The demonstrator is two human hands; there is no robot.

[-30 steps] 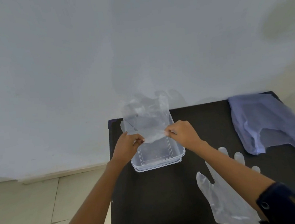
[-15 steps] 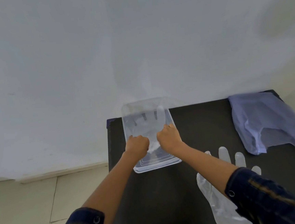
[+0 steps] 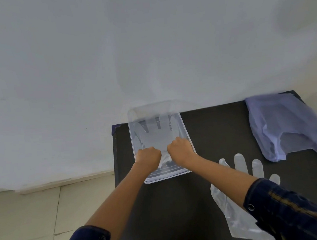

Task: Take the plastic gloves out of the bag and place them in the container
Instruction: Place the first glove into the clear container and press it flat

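A clear plastic container [image 3: 189, 141] stands at the far left corner of the black table [image 3: 209, 146]. A see-through plastic glove [image 3: 156, 132] lies flat inside it, fingers pointing away from me. My left hand [image 3: 148, 157] and my right hand [image 3: 180, 148] are both down in the container, fists closed on the glove's cuff end. A second clear glove [image 3: 236, 208] lies on the table near me, partly under my right forearm. The pale blue plastic bag [image 3: 286, 126] lies crumpled at the table's far right.
A white wall rises straight behind the table. Beige floor tiles [image 3: 37, 216] show to the left of the table's left edge. My dark blue sleeves cross the lower part of the view.
My hands have come down from above the container into it, bringing the glove with them. The glove hung bunched between my hands before; it now lies spread flat inside.
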